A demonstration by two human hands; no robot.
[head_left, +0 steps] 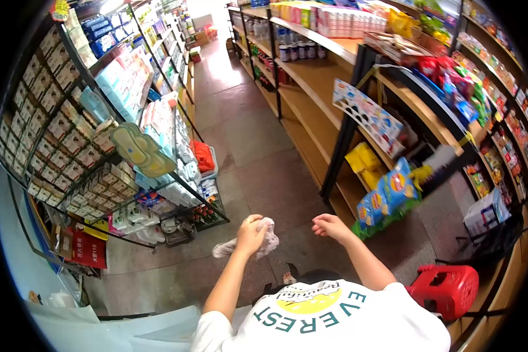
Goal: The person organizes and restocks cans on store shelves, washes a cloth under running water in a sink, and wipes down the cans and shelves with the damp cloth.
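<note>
A pale, crumpled cloth hangs from my left hand, whose fingers are wrapped round it in front of my body. To the right, my right hand is raised at about the same height, apart from the cloth. Its fingers are curled in towards the thumb, and whether anything small is between them cannot be made out. Both hands are above the dark tiled floor.
Packed shelves stand on the left, with paper goods and boxes. Wooden shelves line the aisle's right side. Blue snack bags hang at their near end. A red stool is at the lower right, near a white box.
</note>
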